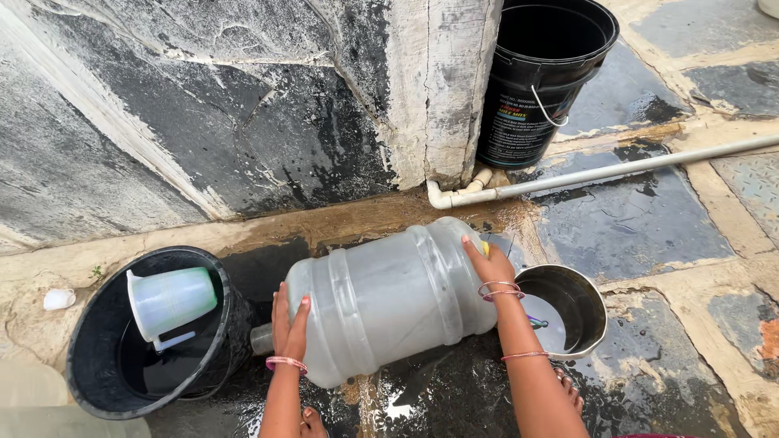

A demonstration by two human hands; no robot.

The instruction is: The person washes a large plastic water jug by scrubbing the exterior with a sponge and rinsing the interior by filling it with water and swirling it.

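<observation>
A big translucent water jug (381,300) lies on its side on the wet stone floor, its neck pointing left toward a black bucket (97,373). My left hand (290,324) presses flat on the jug's shoulder near the neck. My right hand (487,261) rests on the jug's base end, with something yellow under the fingers. Bangles ring both wrists. In the black bucket floats a pale plastic mug (172,300) on dark water.
A metal pot (586,302) holding water stands right of the jug. A tall black pail (542,73) sits by the stone wall (243,105). A white pipe (617,169) runs along the ground. My foot (568,388) is near the pot.
</observation>
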